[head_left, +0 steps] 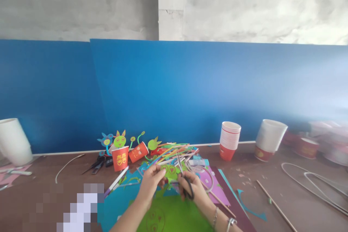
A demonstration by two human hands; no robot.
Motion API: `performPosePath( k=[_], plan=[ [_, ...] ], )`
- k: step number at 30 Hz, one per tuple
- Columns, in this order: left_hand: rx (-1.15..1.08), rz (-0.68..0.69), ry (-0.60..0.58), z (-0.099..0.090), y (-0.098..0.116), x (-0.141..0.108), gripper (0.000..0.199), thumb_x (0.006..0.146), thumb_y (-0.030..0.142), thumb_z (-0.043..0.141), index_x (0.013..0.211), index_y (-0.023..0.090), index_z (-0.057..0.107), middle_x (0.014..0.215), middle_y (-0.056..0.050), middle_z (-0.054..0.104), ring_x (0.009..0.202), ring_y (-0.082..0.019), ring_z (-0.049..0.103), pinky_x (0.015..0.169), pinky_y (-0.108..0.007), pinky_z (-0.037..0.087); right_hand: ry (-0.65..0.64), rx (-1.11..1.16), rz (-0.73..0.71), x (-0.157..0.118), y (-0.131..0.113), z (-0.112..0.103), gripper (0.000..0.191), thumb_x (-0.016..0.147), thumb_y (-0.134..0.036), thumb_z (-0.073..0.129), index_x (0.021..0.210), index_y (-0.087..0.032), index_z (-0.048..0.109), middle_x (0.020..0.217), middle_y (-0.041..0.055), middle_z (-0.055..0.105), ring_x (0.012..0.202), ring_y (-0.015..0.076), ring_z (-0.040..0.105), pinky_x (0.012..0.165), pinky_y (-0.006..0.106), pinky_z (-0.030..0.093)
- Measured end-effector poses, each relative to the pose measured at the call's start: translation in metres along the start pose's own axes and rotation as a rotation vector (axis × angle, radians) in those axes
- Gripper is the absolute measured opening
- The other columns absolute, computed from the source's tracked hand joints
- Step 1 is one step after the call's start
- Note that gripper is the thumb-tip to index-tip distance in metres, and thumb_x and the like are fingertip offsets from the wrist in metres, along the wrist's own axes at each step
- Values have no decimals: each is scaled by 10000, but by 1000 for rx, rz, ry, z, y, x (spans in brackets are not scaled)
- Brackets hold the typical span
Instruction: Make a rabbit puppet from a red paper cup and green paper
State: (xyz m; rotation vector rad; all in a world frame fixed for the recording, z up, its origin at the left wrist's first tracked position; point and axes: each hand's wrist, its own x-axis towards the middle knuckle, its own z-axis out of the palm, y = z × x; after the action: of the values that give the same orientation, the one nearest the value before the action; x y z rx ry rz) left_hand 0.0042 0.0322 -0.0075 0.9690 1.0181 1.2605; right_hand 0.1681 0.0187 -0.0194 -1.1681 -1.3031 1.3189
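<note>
Between my two hands is a green paper cutout (170,170) with red drawn rings on it. My left hand (151,183) pinches its left edge. My right hand (194,186) is closed around the black handles of a pair of scissors (180,163), whose blades point up beside the cutout's right edge. Below my hands lies a green sheet (174,214) with a faint face drawn on it, over a blue sheet (116,199).
Red cups (120,158) with paper figures stand at the back left. A pile of coloured strips (174,152) lies behind my hands. Stacked cups (230,141) stand at the right, near a wooden stick (276,204) and a looped cable (312,177). A marker (116,181) lies left.
</note>
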Motion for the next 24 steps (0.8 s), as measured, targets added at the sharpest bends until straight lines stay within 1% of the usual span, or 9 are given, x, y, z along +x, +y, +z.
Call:
performPosePath(
  k=[3,6,9,11,13,15,17,20,24],
  plan=[
    [-86,-18,50,2,0,-1,343,550,402,786,681,168,573,566,14,634,524,-121,582,508,-212,447,-5,18,-54,-4,-4,1,414,713,-584,589,741,-177,522,465,-36,583,334,67,435,338,175,265],
    [-155,-59,66,6,-1,-5,334,574,359,778,763,158,590,672,-15,669,608,-135,622,591,-232,484,-98,-10,-35,-8,-5,5,416,718,-579,594,774,-171,529,502,-32,596,328,57,405,333,175,253],
    [-198,-106,63,10,-3,-11,308,615,316,752,830,163,593,742,-15,668,632,-133,626,548,-214,461,-179,-37,-27,-12,-3,10,425,706,-580,611,752,-166,527,501,-33,582,327,50,389,335,176,251],
    [-212,-124,59,13,-5,-14,269,641,305,732,827,174,588,698,13,636,581,-109,594,478,-185,406,-199,-42,-40,-14,-2,13,431,704,-582,617,753,-162,529,497,-37,567,341,51,401,342,173,261],
    [-211,-131,54,16,-7,-18,225,647,298,726,757,177,572,569,54,547,481,-76,508,413,-165,325,-202,-35,-52,-15,-1,15,446,698,-591,624,758,-159,531,493,-41,551,366,61,437,352,171,280],
    [-198,-132,39,18,-7,-20,230,630,288,735,666,177,537,476,84,436,410,-56,400,374,-162,251,-197,-24,-61,-14,1,15,467,690,-612,623,750,-159,526,493,-42,539,389,74,476,359,170,300],
    [-176,-132,16,19,-7,-20,241,611,281,743,628,174,528,456,91,397,395,-51,348,360,-165,207,-183,-19,-68,-13,2,15,484,684,-630,619,741,-159,521,493,-42,533,397,81,496,358,169,305],
    [-146,-123,-12,17,-6,-18,212,602,283,739,632,160,569,478,72,443,414,-58,369,367,-168,213,-165,-21,-59,-11,4,13,490,686,-635,616,746,-159,522,482,-43,532,380,77,483,350,167,300],
    [-134,-109,-23,14,-4,-14,195,586,280,737,597,141,602,509,33,523,447,-71,419,401,-179,274,-170,-13,-68,-11,2,11,472,681,-620,632,750,-165,522,481,-47,537,368,66,449,352,166,306]
  ],
)
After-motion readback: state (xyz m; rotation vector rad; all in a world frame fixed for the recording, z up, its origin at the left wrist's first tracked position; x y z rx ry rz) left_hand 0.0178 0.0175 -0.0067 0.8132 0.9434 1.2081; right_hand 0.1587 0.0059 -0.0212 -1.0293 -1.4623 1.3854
